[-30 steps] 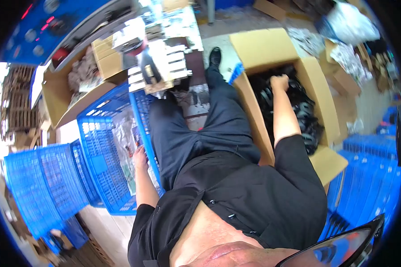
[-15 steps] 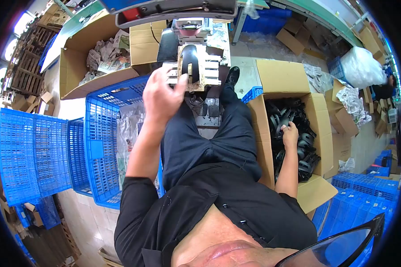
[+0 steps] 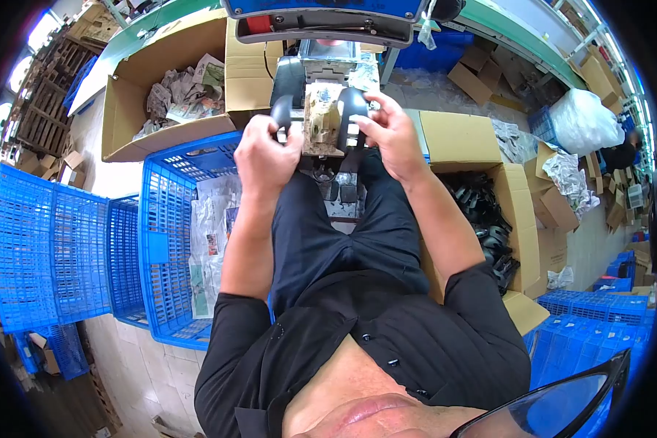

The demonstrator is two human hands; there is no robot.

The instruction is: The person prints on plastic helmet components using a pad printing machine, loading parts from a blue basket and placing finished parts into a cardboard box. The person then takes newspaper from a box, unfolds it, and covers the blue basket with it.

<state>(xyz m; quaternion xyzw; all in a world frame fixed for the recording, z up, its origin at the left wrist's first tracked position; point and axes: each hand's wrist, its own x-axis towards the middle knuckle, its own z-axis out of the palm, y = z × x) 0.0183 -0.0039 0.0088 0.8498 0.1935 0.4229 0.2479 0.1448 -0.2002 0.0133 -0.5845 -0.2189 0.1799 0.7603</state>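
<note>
My left hand (image 3: 264, 155) is closed on a curved black plastic part (image 3: 282, 114), just left of the fixture. On the other side, my right hand (image 3: 394, 139) grips a second curved black plastic part (image 3: 352, 115), which stands upright beside the fixture. Between them is the worn, pale fixture block (image 3: 323, 120) on the machine bed, its top bare. Fingertips of both hands are partly hidden by the parts. To my right, an open cardboard box (image 3: 525, 226) holds many similar black parts (image 3: 493, 237).
Overhead hangs the blue and grey machine head (image 3: 321, 25). A blue crate (image 3: 157, 248) lined with newspaper stands at my left, and a cardboard box (image 3: 128, 106) with crumpled paper lies beyond it. More blue crates (image 3: 584, 343) are at the lower right.
The black part that lay on the fixture is off it, now in my left hand. My right hand has come out of the box to the fixture with another black part.
</note>
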